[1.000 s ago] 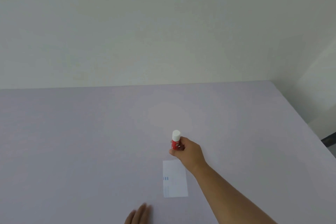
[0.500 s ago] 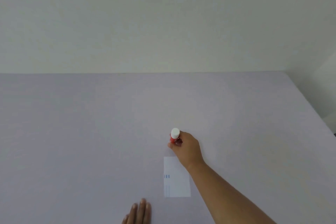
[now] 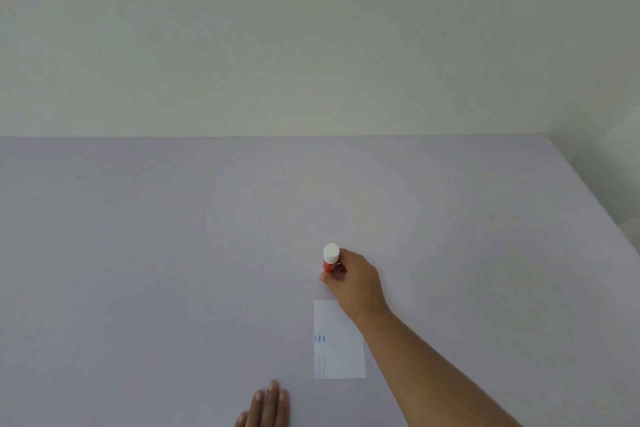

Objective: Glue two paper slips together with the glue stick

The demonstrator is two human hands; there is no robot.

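Note:
A red glue stick (image 3: 329,259) with a white cap stands upright on the pale lilac table (image 3: 138,253). My right hand (image 3: 356,282) is wrapped around its lower body, fingers closed on it. Just behind that hand, nearer to me, a white paper slip (image 3: 337,347) with small blue marks lies flat; my wrist covers its upper right corner. Whether it is one slip or two stacked I cannot tell. My left hand (image 3: 268,406) rests flat on the table at the bottom edge, fingers extended together, holding nothing.
A plain pale wall (image 3: 311,38) rises behind the table's far edge. The table's right edge (image 3: 602,211) runs diagonally toward the lower right, with a drop beyond it.
The view has tilted down, so the table fills more of the frame. My left hand has slid further onto the table. My right hand still holds the glue stick near the slip's far end.

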